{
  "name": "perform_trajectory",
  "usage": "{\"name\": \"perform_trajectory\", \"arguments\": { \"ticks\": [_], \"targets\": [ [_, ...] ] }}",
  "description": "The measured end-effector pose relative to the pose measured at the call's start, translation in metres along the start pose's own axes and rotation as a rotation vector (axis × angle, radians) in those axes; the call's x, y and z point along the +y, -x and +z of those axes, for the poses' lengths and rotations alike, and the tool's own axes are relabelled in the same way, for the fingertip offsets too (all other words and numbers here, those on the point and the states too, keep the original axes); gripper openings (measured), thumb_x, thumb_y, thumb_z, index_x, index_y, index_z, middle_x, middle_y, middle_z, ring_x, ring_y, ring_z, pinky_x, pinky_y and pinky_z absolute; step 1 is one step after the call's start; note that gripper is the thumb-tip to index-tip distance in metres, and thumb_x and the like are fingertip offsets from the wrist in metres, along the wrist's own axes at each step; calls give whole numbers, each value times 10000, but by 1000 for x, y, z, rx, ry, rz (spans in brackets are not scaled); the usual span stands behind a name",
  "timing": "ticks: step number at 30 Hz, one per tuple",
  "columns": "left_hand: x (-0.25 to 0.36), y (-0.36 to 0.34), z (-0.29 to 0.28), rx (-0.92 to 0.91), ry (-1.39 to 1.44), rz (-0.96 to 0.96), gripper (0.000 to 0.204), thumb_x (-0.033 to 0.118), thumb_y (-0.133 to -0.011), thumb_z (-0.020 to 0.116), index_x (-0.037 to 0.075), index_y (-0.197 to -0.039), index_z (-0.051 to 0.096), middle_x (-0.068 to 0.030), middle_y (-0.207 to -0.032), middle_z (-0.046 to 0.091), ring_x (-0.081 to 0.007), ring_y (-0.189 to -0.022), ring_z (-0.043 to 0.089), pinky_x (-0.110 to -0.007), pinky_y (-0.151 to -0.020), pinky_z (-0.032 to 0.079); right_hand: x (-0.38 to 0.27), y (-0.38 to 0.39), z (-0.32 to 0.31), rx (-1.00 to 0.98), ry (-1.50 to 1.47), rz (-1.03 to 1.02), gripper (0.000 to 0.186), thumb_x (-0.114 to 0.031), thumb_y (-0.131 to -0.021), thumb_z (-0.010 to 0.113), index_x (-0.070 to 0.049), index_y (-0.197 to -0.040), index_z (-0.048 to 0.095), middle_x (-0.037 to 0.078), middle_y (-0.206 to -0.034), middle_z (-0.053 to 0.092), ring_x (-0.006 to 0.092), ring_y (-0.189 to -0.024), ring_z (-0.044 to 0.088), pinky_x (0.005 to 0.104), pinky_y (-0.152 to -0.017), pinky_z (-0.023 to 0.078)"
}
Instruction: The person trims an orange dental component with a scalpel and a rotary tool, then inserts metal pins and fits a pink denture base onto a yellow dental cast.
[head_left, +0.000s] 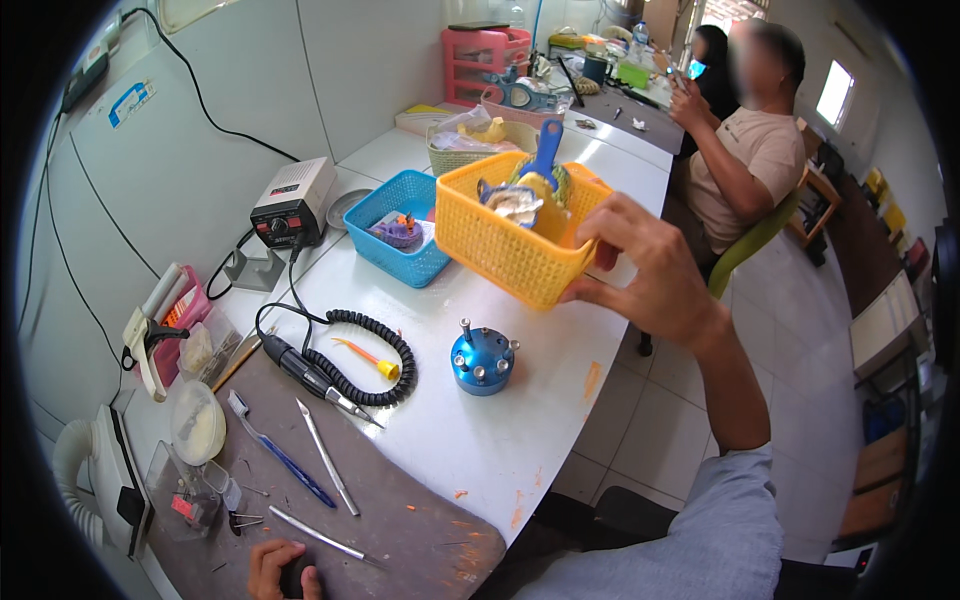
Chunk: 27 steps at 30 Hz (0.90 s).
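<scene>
My right hand [655, 265] grips the right end of a yellow plastic basket [515, 255], fingers over its rim and thumb on its outside. The basket is lifted and tilted above the white table. Inside it a blue-handled tool [547, 150] stands up beside a crumpled silvery packet [515, 203]; the other contents are hard to make out. At the lower edge, my left hand [283, 570] rests on the grey-brown mat with curled fingers around something dark, mostly hidden. Nearest to it lies a thin silver tool [318, 532]. Below the basket stands a blue metal bit holder [482, 360].
A blue basket [400, 225] and a pale green basket [480, 150] stand behind. The rotary handpiece [300, 368] and coiled cord lie left, near its control box [292, 200]. A toothbrush [280, 450] and a craft knife [328, 455] lie on the mat [430, 500]. Another person [750, 150] sits far right.
</scene>
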<state>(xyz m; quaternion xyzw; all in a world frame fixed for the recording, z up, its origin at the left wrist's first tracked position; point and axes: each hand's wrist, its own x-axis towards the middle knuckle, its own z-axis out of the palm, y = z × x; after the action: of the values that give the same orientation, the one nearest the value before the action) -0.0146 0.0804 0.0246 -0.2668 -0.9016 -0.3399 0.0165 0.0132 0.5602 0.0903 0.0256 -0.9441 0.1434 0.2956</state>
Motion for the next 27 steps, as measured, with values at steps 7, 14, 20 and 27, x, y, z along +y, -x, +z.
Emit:
{"name": "perform_trajectory", "arguments": {
  "ticks": [7,14,20,27],
  "targets": [
    [-5,2,0,11,-2,12,197,-3,-895,680,-26,-1090,667,-180,-1095,651,-314,-1003,651,-373,-886,539,52,-37,-45,138,135,52,530,-326,-756,887,1,-1095,643,106,-975,640,174,-781,690,313,-714,566],
    [-1,-2,-1,-7,-7,15,192,3,-879,683,-19,-1070,679,-189,-1081,653,-339,-1008,643,-400,-904,515,183,-61,-26,252,389,179,549,-353,-773,864,8,-1141,676,155,-999,675,264,-805,714,373,-753,564],
    [0,-3,-1,-18,-16,13,183,8,-879,682,-14,-1061,686,-194,-1071,655,-350,-997,638,-410,-899,510,236,-49,19,179,354,304,495,-283,-768,861,-2,-1141,696,162,-999,678,287,-814,717,395,-768,564],
    [3,-6,-1,-30,-43,6,182,18,-884,689,-10,-1064,694,-188,-1073,655,-347,-1000,635,-413,-902,508,236,-43,41,147,295,333,435,-206,-775,844,-4,-1134,701,152,-990,677,272,-820,726,376,-762,573]
  ]
}}
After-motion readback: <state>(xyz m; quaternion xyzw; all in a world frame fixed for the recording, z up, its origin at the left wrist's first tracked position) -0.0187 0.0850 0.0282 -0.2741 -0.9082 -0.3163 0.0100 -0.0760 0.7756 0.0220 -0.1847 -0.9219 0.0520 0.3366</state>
